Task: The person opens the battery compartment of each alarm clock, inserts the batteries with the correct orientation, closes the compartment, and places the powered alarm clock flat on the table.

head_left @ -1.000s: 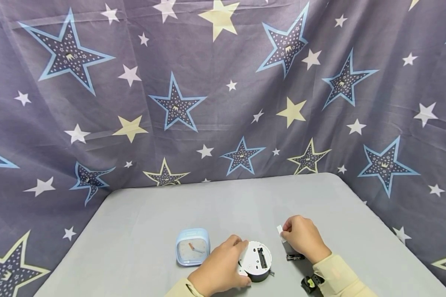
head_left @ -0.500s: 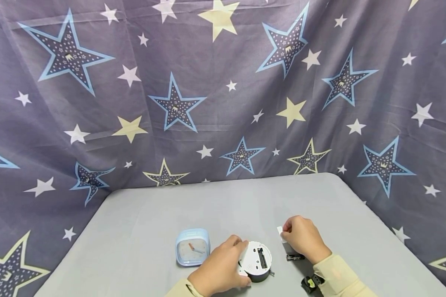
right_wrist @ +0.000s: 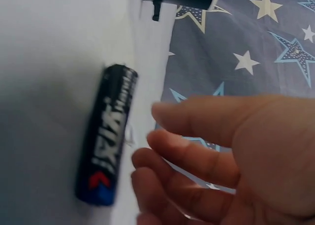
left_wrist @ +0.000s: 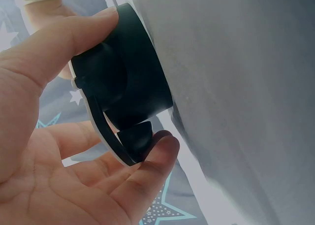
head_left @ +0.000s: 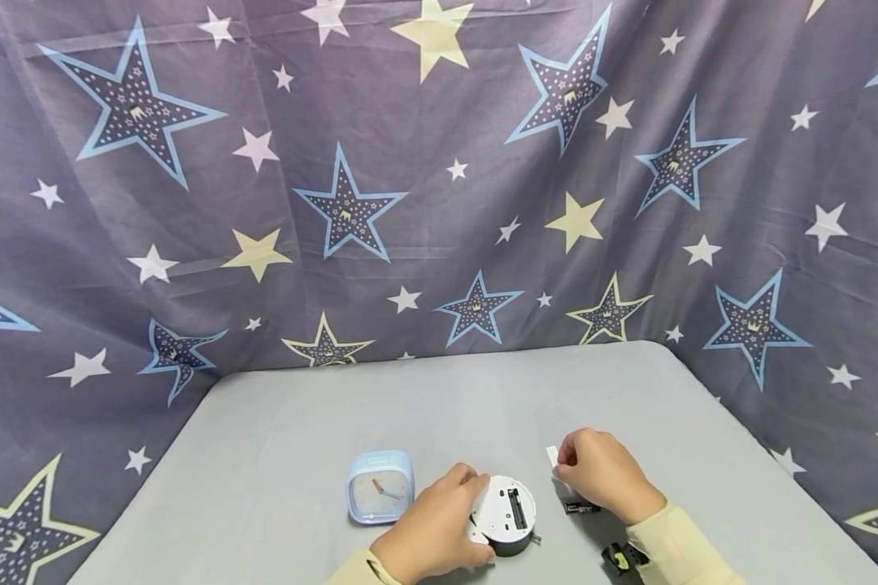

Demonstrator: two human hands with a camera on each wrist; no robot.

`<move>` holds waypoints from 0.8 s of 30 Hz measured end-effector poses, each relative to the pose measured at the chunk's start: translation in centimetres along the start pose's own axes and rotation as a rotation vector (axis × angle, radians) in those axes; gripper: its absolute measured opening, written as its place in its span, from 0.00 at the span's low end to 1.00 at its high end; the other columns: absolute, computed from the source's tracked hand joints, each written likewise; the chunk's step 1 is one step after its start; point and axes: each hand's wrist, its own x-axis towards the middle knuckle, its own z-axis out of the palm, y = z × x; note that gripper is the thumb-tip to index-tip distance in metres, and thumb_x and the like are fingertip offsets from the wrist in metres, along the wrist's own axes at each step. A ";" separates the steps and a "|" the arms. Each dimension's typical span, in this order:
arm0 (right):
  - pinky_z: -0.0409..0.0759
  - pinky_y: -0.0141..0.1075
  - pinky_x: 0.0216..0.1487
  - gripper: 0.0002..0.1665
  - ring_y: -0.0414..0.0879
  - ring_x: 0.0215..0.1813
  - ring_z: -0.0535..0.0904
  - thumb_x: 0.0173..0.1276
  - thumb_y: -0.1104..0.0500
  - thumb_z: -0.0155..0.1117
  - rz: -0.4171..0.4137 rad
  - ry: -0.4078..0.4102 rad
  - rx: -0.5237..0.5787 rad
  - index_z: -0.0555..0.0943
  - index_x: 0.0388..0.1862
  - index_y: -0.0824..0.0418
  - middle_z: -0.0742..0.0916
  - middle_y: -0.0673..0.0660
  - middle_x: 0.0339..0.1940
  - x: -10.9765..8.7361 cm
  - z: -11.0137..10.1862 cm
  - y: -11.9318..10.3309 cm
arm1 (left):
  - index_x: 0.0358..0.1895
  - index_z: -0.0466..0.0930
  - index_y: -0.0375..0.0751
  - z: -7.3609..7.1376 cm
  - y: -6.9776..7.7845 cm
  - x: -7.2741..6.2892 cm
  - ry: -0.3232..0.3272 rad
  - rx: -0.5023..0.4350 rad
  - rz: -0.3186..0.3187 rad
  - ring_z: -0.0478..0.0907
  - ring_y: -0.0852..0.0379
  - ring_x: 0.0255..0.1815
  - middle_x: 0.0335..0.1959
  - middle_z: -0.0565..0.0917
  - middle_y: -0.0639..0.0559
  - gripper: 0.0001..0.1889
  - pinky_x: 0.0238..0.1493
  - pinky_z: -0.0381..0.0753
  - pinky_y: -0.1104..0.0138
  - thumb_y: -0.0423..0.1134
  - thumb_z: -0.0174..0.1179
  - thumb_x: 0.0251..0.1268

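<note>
Your left hand (head_left: 441,520) grips the round white-and-black plastic device (head_left: 505,512), likely to steady it slot-up; your right hand (head_left: 603,470), loose, seemingly empty, beside the flat white piece (head_left: 552,455).

On the table (head_left: 300,426), the round device (head_left: 499,513) sits between the clock (head_left: 380,494), left, and the battery (head_left: 581,508), right; the strip (head_left: 552,455) lies behind the battery.

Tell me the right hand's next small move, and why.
I'd likely lower the right hand to the battery and pinch it: it lies loose on the table close by, no object shows between the fingers in the right wrist view, and the left hand holds the round device with its slot facing up.
</note>
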 end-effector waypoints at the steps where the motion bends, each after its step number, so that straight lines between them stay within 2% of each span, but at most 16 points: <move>1: 0.72 0.40 0.33 0.14 0.42 0.26 0.74 0.54 0.56 0.78 -0.007 -0.007 -0.005 0.79 0.21 0.49 0.80 0.44 0.20 -0.1 -0.1 0.0 | 0.69 0.76 0.33 0.0 0.0 0.0 0.002 0.001 0.001 0.80 0.59 0.49 0.56 0.80 0.50 0.49 0.56 0.83 0.64 0.51 0.83 0.38; 14: 0.69 0.38 0.30 0.20 0.42 0.24 0.71 0.40 0.54 0.85 -0.100 -0.102 -0.013 0.77 0.19 0.47 0.78 0.42 0.17 -1.2 -1.5 -0.2 | 0.69 0.76 0.33 0.2 0.0 0.0 0.005 0.006 0.001 0.81 0.58 0.49 0.57 0.80 0.49 0.50 0.56 0.83 0.63 0.51 0.83 0.38; 20: 0.69 0.39 0.31 0.21 0.42 0.26 0.71 0.34 0.59 0.86 -0.143 -0.144 -0.026 0.80 0.23 0.49 0.77 0.44 0.19 -1.5 -1.6 -0.3 | 0.69 0.76 0.33 0.2 0.0 -0.1 0.001 0.008 0.002 0.81 0.58 0.50 0.57 0.80 0.49 0.50 0.56 0.83 0.63 0.51 0.83 0.38; 24: 0.71 0.39 0.32 0.19 0.42 0.27 0.72 0.35 0.61 0.85 -0.155 -0.175 -0.026 0.82 0.23 0.48 0.79 0.43 0.20 -1.7 -1.6 -0.2 | 0.69 0.76 0.33 0.3 -0.1 -0.1 0.007 0.016 0.007 0.81 0.58 0.50 0.57 0.80 0.49 0.49 0.56 0.83 0.64 0.51 0.83 0.38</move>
